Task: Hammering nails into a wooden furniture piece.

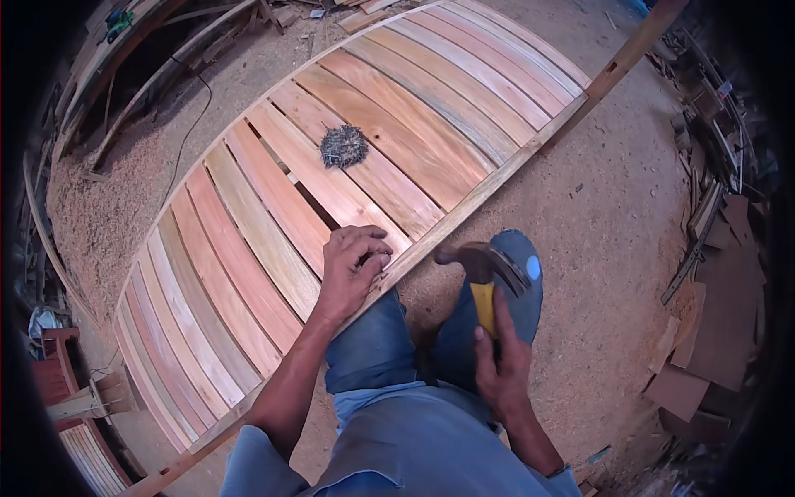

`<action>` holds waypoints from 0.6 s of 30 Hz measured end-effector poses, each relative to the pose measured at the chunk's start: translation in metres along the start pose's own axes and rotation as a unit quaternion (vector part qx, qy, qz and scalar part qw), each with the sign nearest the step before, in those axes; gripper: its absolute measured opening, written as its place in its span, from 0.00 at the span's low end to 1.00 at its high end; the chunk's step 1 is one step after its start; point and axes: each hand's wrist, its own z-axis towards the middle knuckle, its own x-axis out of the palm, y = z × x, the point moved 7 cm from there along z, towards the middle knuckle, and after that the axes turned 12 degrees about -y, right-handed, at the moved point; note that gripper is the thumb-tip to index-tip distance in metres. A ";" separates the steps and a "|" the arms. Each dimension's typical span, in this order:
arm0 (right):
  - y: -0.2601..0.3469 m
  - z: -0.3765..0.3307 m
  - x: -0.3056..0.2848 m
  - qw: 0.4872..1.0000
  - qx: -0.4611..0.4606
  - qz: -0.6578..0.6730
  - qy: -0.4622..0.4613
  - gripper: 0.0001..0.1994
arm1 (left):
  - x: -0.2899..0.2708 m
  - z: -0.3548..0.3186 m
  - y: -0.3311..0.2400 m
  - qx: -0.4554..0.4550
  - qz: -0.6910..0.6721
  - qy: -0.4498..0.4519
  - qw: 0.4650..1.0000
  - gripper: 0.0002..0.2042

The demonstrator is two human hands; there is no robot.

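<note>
A wide slatted wooden panel (414, 108) stretches diagonally before me, its planks running across to a long side rail (497, 176). My left hand (356, 263) rests at the near end of a plank, beside this rail. Its thumb and fingers are curled in a pinch, and whatever they hold is too small or hidden to name. To the right, over my knee, my right hand (503, 364) grips the yellow handle of a claw hammer (479, 273). The dark hammer head is raised off the wood and slightly blurred. A heap of loose nails (344, 147) lies on the planks.
Dirt and sawdust cover the floor (613, 207). Scrap boards (716, 315) are piled along the right. At the upper left stand curved timber pieces (166, 87), with a green tool (118, 23) and a dark cable (195, 124). Reddish wooden furniture (66, 364) stands lower left.
</note>
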 end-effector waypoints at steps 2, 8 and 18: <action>0.017 0.010 0.007 0.999 -0.035 0.013 0.002 0.36 | 0.004 0.002 -0.001 0.041 0.054 -0.009 0.998 0.06; 0.079 0.027 0.009 0.975 -0.219 0.028 -0.028 0.35 | 0.005 -0.002 0.001 0.059 0.096 -0.026 0.993 0.06; 0.046 0.033 0.045 0.978 -0.139 -0.113 0.105 0.34 | 0.005 -0.004 0.003 0.059 0.107 -0.026 0.992 0.07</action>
